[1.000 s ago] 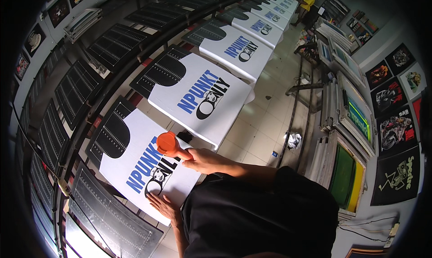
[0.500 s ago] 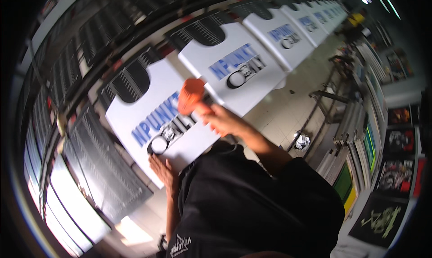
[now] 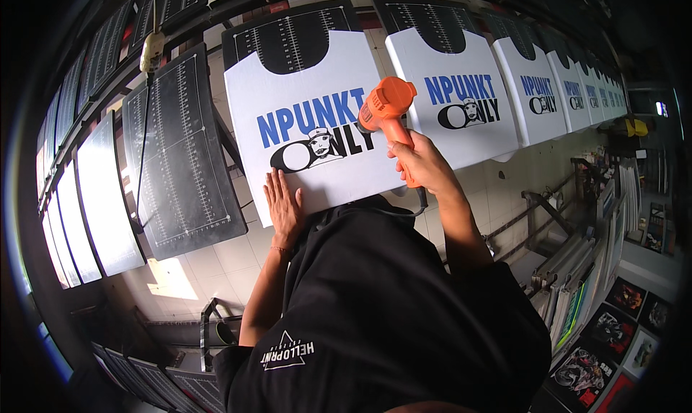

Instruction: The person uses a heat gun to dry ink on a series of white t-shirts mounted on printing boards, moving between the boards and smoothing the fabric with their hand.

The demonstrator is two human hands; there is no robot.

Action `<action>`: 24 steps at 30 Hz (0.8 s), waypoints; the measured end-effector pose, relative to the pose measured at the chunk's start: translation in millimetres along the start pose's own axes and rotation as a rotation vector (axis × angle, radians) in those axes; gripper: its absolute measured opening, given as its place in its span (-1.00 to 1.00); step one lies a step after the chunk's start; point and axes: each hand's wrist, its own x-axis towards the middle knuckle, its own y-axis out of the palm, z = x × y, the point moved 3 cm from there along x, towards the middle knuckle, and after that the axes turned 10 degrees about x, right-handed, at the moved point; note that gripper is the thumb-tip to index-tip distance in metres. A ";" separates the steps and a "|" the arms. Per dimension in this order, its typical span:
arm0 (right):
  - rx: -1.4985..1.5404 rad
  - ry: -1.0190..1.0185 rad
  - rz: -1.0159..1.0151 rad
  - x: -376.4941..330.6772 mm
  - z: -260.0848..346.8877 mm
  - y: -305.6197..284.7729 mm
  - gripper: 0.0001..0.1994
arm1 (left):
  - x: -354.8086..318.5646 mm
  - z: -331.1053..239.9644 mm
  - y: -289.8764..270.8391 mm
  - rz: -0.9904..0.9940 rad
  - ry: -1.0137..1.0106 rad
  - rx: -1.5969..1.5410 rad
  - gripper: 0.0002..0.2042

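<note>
An orange heat gun (image 3: 391,101) is gripped by its handle in my right hand (image 3: 427,166). Its nozzle points left, just over the blue and black print of a white T-shirt (image 3: 303,92); any gap is hard to judge. That shirt is stretched over a black printing board (image 3: 281,37) marked with white rulers. My left hand (image 3: 285,205) lies on the shirt's lower left part, below the print, fingers extended and holding nothing. A dark cord (image 3: 420,204) runs from the base of the handle.
More white printed shirts (image 3: 470,60) on boards continue rightward in a row. A bare black board (image 3: 180,153) stands to the left, with a hanging cable and connector (image 3: 151,52). Stacked frames (image 3: 569,283) and dark printed pictures (image 3: 604,326) are at the lower right.
My view has turned, and the shirts now appear more level and sharper. The heat gun stays in my right hand over the print's right side; my left hand still lies on the same shirt.
</note>
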 end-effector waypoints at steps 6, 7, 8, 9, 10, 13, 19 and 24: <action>-0.012 -0.009 0.061 10.0 -2.0 15.6 -0.67 | 3.6 -1.3 -4.6 0.029 -0.020 -0.036 -0.40; -0.004 -0.007 0.047 8.6 -0.1 15.5 -0.67 | 0.3 -3.0 -6.8 0.011 0.030 -0.050 -0.39; 0.003 -0.006 0.035 5.4 3.0 15.6 -0.68 | -3.2 -1.9 -6.2 0.035 0.048 -0.057 -0.39; 0.010 -0.006 0.023 2.4 3.8 15.4 -0.68 | -6.1 -0.2 -5.9 0.059 0.067 -0.065 -0.39; -0.010 0.010 0.019 -1.0 0.6 15.4 -0.68 | -8.1 2.1 -5.5 0.083 0.086 -0.073 -0.38; -0.036 0.070 0.026 -20.0 -6.2 5.4 -0.69 | 16.0 48.7 -28.0 -0.040 0.089 -0.059 -0.35; -0.023 0.051 -0.024 -40.7 -15.4 6.4 -0.73 | 104.0 204.1 -175.3 -0.810 -0.303 0.407 -0.38; 0.045 0.090 0.200 -30.4 -7.9 23.6 -0.72 | 106.8 319.7 -162.4 -0.037 -0.254 0.049 -0.67</action>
